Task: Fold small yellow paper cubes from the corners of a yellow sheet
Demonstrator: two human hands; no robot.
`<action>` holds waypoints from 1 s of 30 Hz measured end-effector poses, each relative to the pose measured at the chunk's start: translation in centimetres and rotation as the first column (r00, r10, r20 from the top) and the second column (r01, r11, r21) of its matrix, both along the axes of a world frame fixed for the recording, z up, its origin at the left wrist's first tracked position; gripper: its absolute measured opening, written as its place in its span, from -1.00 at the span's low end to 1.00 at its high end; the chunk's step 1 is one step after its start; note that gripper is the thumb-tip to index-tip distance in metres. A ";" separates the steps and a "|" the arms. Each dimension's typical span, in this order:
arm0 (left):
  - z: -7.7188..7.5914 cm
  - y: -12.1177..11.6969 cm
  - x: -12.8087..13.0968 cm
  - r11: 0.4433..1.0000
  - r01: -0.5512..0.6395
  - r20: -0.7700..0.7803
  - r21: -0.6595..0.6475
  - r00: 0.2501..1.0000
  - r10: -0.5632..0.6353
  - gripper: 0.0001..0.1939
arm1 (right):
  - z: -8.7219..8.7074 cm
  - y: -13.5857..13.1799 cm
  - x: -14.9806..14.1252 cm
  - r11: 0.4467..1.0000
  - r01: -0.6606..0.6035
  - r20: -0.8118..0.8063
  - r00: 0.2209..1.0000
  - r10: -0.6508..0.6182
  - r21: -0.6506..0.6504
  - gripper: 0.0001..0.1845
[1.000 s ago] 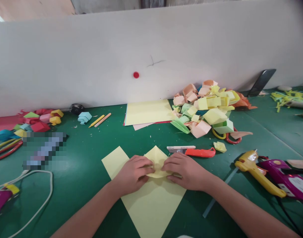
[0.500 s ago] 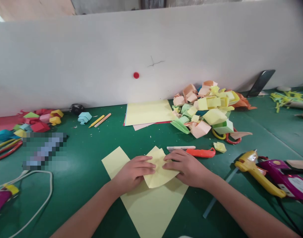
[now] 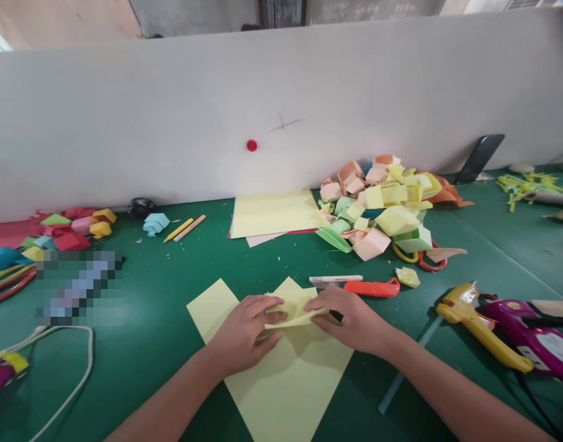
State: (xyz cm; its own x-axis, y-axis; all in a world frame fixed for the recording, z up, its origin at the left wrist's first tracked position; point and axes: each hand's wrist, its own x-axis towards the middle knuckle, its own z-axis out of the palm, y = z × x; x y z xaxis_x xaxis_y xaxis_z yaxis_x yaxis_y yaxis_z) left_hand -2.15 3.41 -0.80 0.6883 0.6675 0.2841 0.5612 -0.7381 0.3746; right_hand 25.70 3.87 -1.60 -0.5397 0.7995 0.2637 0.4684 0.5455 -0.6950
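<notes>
A partly folded piece of pale yellow paper [image 3: 296, 307] is held between my two hands, its near edge raised and seen almost edge-on. My left hand [image 3: 250, 331] grips its left end, with the thumb below and the fingers on top. At the right end, my right hand [image 3: 343, 316] pinches it between thumb and fingers. Beneath lie flat pale yellow sheets [image 3: 285, 393] set at an angle. Just beyond my right hand are a red-handled cutter knife [image 3: 373, 288] and a white pen-like stick [image 3: 339, 279].
Folded paper pieces [image 3: 392, 196] are heaped at the back right, before a white board [image 3: 170, 123]. A yellow glue gun [image 3: 484, 331] lies right. A paper stack [image 3: 276, 213] is at the back. Left are a white cable [image 3: 91, 356] and colourful paper shapes [image 3: 73, 230].
The paper's near edge has been lifted from lying flatter to standing nearly edge-on. My fingers have shifted to pinch its ends, with the thumbs now showing. The view has tilted slightly.
</notes>
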 end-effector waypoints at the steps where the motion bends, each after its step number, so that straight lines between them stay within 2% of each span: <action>1: 0.1 0.1 0.0 0.999 0.006 0.028 -0.033 1.000 -0.005 -0.74 | 0.0 0.0 0.0 0.997 0.039 0.003 0.999 -0.039 -0.072 -0.76; 3: 0.0 0.3 -0.1 0.995 -0.003 0.080 -0.096 0.997 0.011 -0.73 | 0.0 -0.1 -0.2 0.974 0.112 0.043 0.994 -0.105 -0.198 -0.66; 5: -0.2 0.5 -0.2 0.987 -0.058 0.103 -0.153 0.992 0.074 -0.68 | 0.0 0.0 -0.4 0.949 0.170 0.073 0.985 -0.156 -0.267 -0.59; 9: -0.8 0.4 -0.1 0.946 -0.227 0.117 -0.230 0.959 0.258 -0.74 | 0.0 0.1 -0.9 0.929 0.239 0.096 0.971 -0.221 -0.282 -0.53; 12: -0.9 0.1 0.1 0.930 -0.292 0.146 -0.224 0.933 0.329 -0.51 | -0.1 0.2 -1.3 0.925 0.279 0.133 0.959 -0.252 -0.259 -0.52; 17: -0.8 0.0 0.2 0.963 -0.236 0.083 -0.127 0.965 0.247 -0.48 | -0.2 0.3 -1.6 0.926 0.276 0.088 0.961 -0.262 -0.258 -0.52; 21: -0.7 -0.1 0.0 0.958 -0.191 0.121 -0.212 0.968 0.220 -0.41 | 0.0 0.5 -1.3 0.895 0.250 -0.062 0.954 -0.292 -0.369 -0.54; 23: -0.7 -0.2 0.0 0.961 -0.162 0.120 -0.222 0.974 0.192 -0.42 | 0.1 0.7 -1.2 0.880 0.228 -0.078 0.955 -0.285 -0.416 -0.55; 27: -0.6 -0.2 0.3 0.997 -0.073 -0.001 -0.040 0.997 0.073 -0.67 | 0.0 0.6 -1.2 0.910 0.263 0.040 0.964 -0.264 -0.320 -0.66; 30: -0.4 -0.2 0.6 0.995 -0.031 -0.081 0.097 0.996 0.039 -0.73 | -0.4 0.3 -1.4 0.951 0.240 0.076 0.970 -0.230 -0.197 -0.75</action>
State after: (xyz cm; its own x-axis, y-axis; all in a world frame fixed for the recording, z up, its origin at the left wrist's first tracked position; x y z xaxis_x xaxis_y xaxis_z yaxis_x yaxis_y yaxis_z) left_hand -1.55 3.18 -1.18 0.6886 0.6642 0.2908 0.6133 -0.7475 0.2551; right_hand 24.28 4.17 -2.04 -0.3386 0.9390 0.0597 0.6044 0.2657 -0.7511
